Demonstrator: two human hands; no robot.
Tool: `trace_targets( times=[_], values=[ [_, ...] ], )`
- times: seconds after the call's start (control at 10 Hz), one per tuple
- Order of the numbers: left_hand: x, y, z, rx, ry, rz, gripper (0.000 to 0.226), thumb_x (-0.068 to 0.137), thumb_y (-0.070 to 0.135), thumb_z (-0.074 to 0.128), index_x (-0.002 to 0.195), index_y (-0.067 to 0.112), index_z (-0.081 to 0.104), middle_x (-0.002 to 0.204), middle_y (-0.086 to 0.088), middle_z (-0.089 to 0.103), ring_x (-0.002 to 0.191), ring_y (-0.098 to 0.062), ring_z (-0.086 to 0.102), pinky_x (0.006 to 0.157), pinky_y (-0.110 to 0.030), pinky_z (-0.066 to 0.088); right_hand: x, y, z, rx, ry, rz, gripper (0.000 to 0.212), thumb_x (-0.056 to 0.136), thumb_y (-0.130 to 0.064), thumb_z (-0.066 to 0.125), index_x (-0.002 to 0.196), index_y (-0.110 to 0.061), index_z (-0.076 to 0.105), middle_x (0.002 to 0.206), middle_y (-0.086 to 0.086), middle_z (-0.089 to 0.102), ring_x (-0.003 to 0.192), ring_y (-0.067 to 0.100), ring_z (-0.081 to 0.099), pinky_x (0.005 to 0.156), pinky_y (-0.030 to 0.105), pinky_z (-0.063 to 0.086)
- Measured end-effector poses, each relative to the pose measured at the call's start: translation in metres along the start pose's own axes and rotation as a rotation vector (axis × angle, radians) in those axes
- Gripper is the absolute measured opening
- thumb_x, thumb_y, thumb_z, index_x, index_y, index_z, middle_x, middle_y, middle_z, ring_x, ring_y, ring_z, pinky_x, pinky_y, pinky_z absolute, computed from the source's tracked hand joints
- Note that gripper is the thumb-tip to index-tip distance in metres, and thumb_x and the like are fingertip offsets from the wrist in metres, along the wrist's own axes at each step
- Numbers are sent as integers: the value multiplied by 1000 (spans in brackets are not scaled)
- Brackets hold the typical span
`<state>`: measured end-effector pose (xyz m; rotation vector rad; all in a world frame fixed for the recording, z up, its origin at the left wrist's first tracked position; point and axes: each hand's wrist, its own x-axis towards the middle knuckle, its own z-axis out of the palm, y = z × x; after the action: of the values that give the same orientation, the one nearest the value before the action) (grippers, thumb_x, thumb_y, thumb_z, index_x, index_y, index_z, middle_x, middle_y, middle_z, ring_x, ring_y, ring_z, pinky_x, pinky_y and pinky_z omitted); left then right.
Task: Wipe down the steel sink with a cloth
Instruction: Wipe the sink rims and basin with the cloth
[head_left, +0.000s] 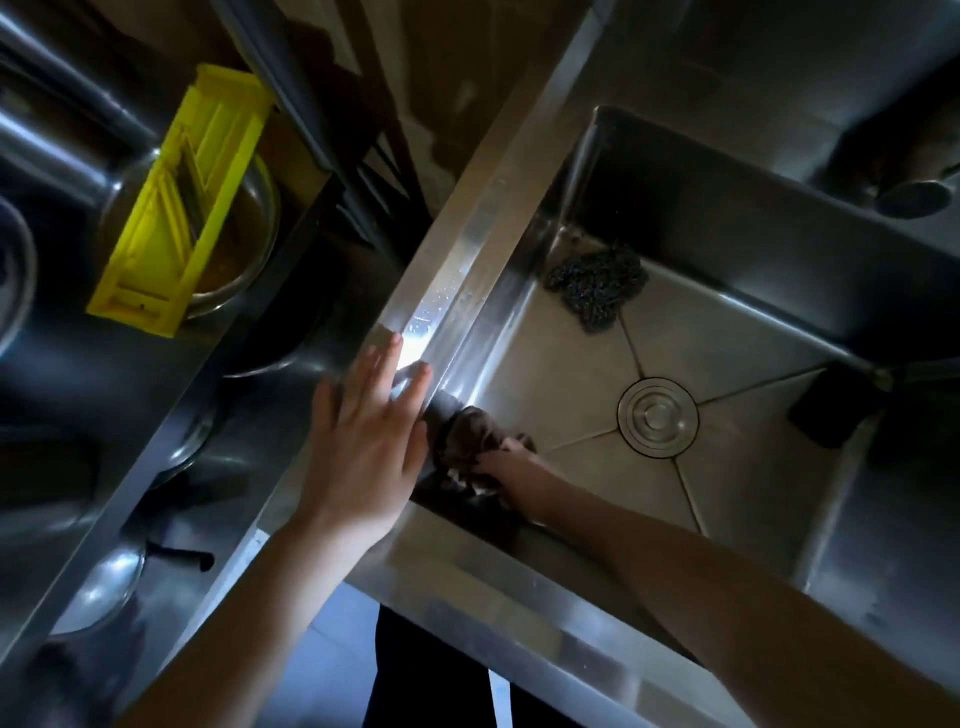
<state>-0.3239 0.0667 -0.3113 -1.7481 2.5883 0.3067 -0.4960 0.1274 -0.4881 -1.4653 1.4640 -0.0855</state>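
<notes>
One cloth is lying bunched in the near-left corner of the sink.
The right hand is gripping it, fingers curled; the left hand is resting flat on the rim, fingers straight. A scourer is sitting beyond the drain.

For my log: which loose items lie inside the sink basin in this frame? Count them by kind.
cloth: 1, gripped by the right hand
wire scourer: 1
black block, perhaps a sponge: 1
Total: 3
</notes>
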Motion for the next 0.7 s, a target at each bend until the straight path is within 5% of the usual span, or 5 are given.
trace_targets(
  times=[0.1, 0.2, 0.3, 0.5, 0.7],
  values=[
    [-11, 6, 0, 18, -4, -18, 48, 86, 27, 40, 128, 9, 53, 146, -21, 37, 133, -38, 38, 95, -58, 35, -20, 24, -15, 43, -187, 25, 15, 83, -26, 57, 85, -40, 60, 119, 10, 60, 108, 23, 56, 89, 32, 44],
    [-18, 8, 2, 24, -8, -40, 49, 85, 26, 41, 131, 11, 49, 146, -20, 37, 129, -38, 41, 94, -56, 36, -37, 56, -24, -63, -306, 110, 26, 85, -45, 43, 105, -47, 57, 142, 1, 45, 133, 21, 37, 103, 26, 29],
    [-24, 6, 6, 27, -13, -36, 55, 85, 19, 54, 138, 12, 44, 148, -19, 35, 131, -38, 40, 96, -59, 35, -40, 74, -18, -201, -312, 71, 40, 93, -36, 42, 129, -27, 57, 148, 4, 38, 139, 23, 29, 113, 37, 24],
    [-19, 6, 3, -13, -70, -63, 59, 81, 14, 60, 138, 16, 44, 150, -16, 33, 135, -36, 35, 96, -60, 36, 9, 23, -16, -498, -108, -267, 39, 93, -31, 46, 131, -24, 56, 143, 7, 44, 135, 26, 35, 112, 34, 27],
    [-18, 6, 1, -74, -71, -83, 54, 83, 12, 55, 136, 16, 46, 150, -14, 32, 139, -34, 28, 98, -60, 34, 43, -14, -27, -316, 145, -40, 33, 86, -20, 57, 119, -21, 64, 126, 4, 61, 116, 28, 51, 91, 33, 45]
  ],
)
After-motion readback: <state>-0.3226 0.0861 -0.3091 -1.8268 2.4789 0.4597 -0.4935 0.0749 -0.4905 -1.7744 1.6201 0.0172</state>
